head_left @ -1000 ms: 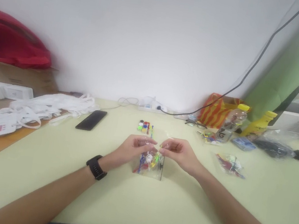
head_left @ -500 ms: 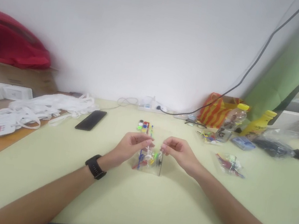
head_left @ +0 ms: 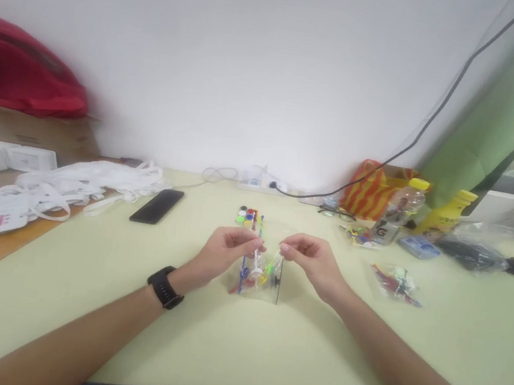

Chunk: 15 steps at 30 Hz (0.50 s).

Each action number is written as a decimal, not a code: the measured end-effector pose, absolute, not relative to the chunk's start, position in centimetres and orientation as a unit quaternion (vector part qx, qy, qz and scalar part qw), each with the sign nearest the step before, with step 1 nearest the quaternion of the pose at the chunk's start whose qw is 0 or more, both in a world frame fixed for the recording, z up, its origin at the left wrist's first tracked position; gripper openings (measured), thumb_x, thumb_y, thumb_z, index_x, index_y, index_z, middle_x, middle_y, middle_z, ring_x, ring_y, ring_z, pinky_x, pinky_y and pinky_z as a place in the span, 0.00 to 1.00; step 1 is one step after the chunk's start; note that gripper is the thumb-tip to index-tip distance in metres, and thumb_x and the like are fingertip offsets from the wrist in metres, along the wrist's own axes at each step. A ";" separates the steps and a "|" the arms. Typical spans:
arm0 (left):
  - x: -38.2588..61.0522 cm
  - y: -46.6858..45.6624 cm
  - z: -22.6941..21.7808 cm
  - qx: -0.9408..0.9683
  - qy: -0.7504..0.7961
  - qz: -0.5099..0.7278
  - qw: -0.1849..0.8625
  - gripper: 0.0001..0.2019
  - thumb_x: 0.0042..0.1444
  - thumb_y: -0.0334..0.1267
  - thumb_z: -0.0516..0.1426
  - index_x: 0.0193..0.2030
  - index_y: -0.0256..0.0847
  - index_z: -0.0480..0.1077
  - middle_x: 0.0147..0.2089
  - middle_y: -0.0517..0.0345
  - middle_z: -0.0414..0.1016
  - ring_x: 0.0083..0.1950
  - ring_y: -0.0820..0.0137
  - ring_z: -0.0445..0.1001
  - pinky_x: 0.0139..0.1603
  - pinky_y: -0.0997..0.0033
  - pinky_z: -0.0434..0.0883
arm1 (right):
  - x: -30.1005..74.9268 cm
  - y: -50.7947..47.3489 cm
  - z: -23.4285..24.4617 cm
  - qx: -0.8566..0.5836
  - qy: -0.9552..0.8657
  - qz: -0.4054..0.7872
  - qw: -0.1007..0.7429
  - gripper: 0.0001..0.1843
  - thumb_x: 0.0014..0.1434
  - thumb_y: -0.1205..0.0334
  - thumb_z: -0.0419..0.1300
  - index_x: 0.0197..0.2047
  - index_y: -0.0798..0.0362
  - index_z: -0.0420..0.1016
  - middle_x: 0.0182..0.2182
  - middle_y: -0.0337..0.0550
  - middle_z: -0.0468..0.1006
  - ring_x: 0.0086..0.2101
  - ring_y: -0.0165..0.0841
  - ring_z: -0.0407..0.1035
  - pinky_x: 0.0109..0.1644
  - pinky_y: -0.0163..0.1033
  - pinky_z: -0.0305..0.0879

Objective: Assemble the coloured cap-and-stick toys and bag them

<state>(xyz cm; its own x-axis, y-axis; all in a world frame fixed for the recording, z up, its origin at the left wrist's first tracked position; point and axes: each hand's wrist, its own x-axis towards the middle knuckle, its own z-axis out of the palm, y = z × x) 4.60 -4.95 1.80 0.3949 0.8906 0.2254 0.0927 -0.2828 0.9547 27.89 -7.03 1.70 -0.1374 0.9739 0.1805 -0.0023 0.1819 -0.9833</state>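
A clear plastic bag (head_left: 254, 287) with small coloured plastic parts in it hangs low over the table between my hands. My left hand (head_left: 229, 252) pinches the bag's upper left edge between thumb and fingers. On the other side, my right hand (head_left: 309, 261) pinches its upper right edge. Inside the bag I make out blue, white, yellow, green, red and black pieces, among them a white disc-shaped piece (head_left: 255, 273). Just behind the bag lie several coloured discs (head_left: 246, 217) and thin coloured sticks (head_left: 261, 222), partly hidden by my left fingers.
On the left are a black phone (head_left: 157, 206) and white straps with cards (head_left: 67, 185). To the right lie another bag of parts (head_left: 397, 284), a clear bottle (head_left: 398, 211), a yellow bottle (head_left: 446, 216) and glasses (head_left: 336, 213). A power strip (head_left: 256, 182) stands by the wall.
My right hand has risen very slightly, and the bag's right side with its black piece has shifted a little right. My left hand keeps its pinch almost in place.
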 end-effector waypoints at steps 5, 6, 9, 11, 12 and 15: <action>4.6 -5.0 2.1 0.682 0.363 0.413 0.482 0.17 0.63 0.52 0.64 0.41 0.39 0.83 0.42 0.49 0.84 0.41 0.65 0.77 0.45 0.67 0.72 | 27.8 -7.0 1.7 -0.405 -0.586 0.471 0.520 0.22 0.48 0.44 0.77 0.38 0.51 0.83 0.33 0.43 0.83 0.36 0.37 0.75 0.46 0.44 0.72; 4.7 -5.0 2.1 0.682 0.364 0.414 0.481 0.17 0.63 0.52 0.64 0.41 0.39 0.83 0.42 0.49 0.84 0.41 0.65 0.77 0.45 0.67 0.72 | 27.8 -7.0 1.6 -0.398 -0.585 0.475 0.523 0.22 0.48 0.44 0.77 0.39 0.51 0.83 0.35 0.43 0.83 0.37 0.37 0.76 0.47 0.45 0.73; 4.7 -5.0 2.1 0.679 0.365 0.421 0.478 0.17 0.64 0.52 0.63 0.42 0.39 0.83 0.42 0.50 0.84 0.39 0.67 0.76 0.43 0.68 0.72 | 27.8 -6.9 1.4 -0.391 -0.581 0.481 0.527 0.22 0.49 0.44 0.76 0.40 0.50 0.82 0.35 0.43 0.83 0.38 0.37 0.76 0.48 0.45 0.73; 4.7 -5.0 2.0 0.676 0.360 0.423 0.484 0.16 0.63 0.51 0.64 0.42 0.39 0.83 0.42 0.49 0.84 0.40 0.66 0.77 0.44 0.67 0.72 | 27.9 -6.9 1.4 -0.396 -0.580 0.473 0.533 0.22 0.49 0.45 0.77 0.38 0.51 0.81 0.31 0.42 0.82 0.34 0.35 0.74 0.43 0.43 0.72; 4.7 -5.0 2.0 0.675 0.355 0.422 0.489 0.16 0.63 0.51 0.64 0.42 0.38 0.82 0.42 0.49 0.84 0.41 0.65 0.77 0.45 0.67 0.73 | 27.9 -6.8 1.4 -0.400 -0.579 0.466 0.536 0.21 0.49 0.45 0.77 0.37 0.51 0.81 0.29 0.41 0.81 0.32 0.34 0.73 0.41 0.42 0.71; 4.7 -5.0 2.0 0.676 0.345 0.419 0.498 0.15 0.63 0.50 0.65 0.41 0.38 0.82 0.42 0.49 0.84 0.43 0.65 0.78 0.47 0.67 0.73 | 27.9 -6.8 1.5 -0.406 -0.582 0.452 0.540 0.21 0.49 0.45 0.77 0.35 0.51 0.80 0.29 0.41 0.81 0.32 0.34 0.73 0.40 0.42 0.71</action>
<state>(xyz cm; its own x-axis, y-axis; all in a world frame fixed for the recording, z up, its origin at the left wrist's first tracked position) 4.72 -5.03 2.03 0.4100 0.8842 0.2238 0.0493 -0.2664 0.9626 27.93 -6.84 1.50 -0.0867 0.9613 0.2615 -0.0149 0.2612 -0.9652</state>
